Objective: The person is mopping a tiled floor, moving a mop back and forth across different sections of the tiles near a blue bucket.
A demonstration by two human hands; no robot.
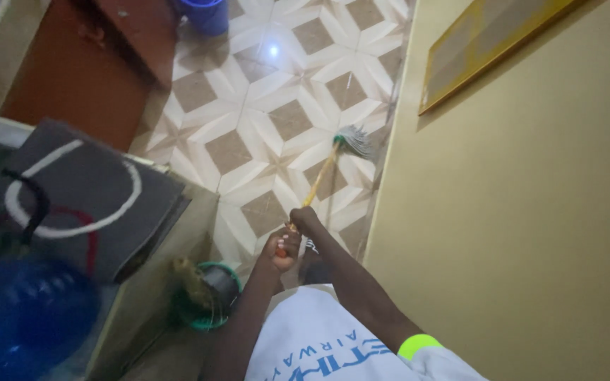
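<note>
Down on the patterned tile floor [277, 120], close against the foot of the yellow wall [517, 233], the pale stringy head of a mop [353, 140] is lying spread out on the tiles. Its yellow handle [319, 180] is slanting up from there toward the near side, which is letting the person stand back and still press the strings into the strip where floor and wall are meeting.

Both hands are sitting one behind the other at the near end of the handle. The right hand [305, 219] is the farther one, its fingers wrapped shut around the stick, so it is serving as the guiding point. The left hand [282, 248] is just behind it, fingers curled closed over the orange-tipped end, where it can be steering and pushing. The two hands are nearly touching, leaving most of the stick free as reach.

To the left, a grey mat [79, 190] with a white ring pattern is hanging draped over a ledge, off the floor. Below it, near the person's legs, a green-rimmed bucket [210, 296] is standing on the floor. A blue container [22, 317] is blurring the near left corner, and another blue tub [206, 14] is sitting at the far end of the tiles. A yellow-framed board [481, 42] is hanging on the wall above.
</note>
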